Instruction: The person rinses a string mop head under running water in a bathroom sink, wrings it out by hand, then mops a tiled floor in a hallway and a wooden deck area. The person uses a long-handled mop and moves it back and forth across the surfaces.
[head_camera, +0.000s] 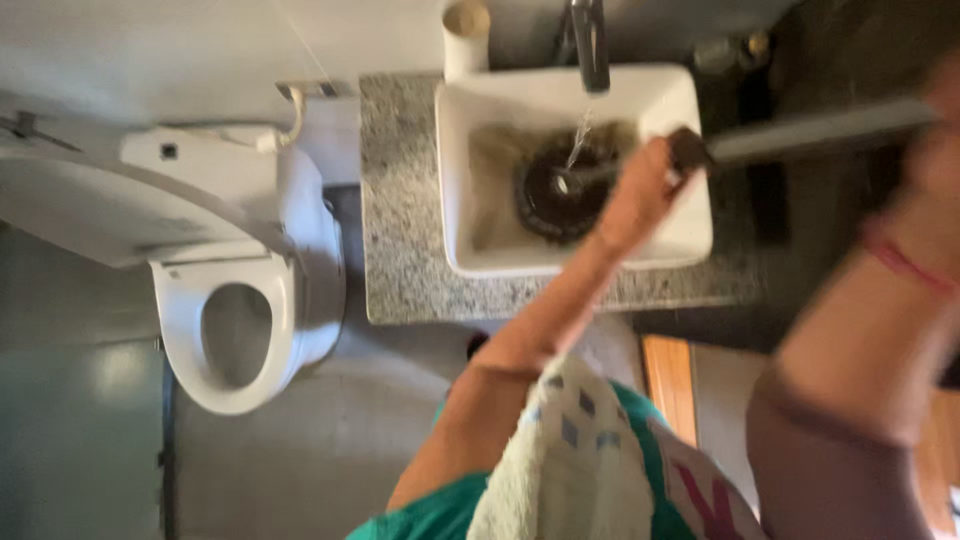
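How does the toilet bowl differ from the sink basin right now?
The toilet bowl is oval, stands on the floor and looks clean inside. The sink basin is rectangular, sits on the granite counter, holds murky brown water, and has tap water running in. Both are white ceramic.

A speckled granite bench (400, 200) carries a white square basin (660, 250) under the left hand (640, 190), a paper roll (466, 35) beyond.

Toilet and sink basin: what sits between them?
In the head view, a speckled granite countertop strip lies between the white toilet and the white sink basin. Nothing stands on that strip.
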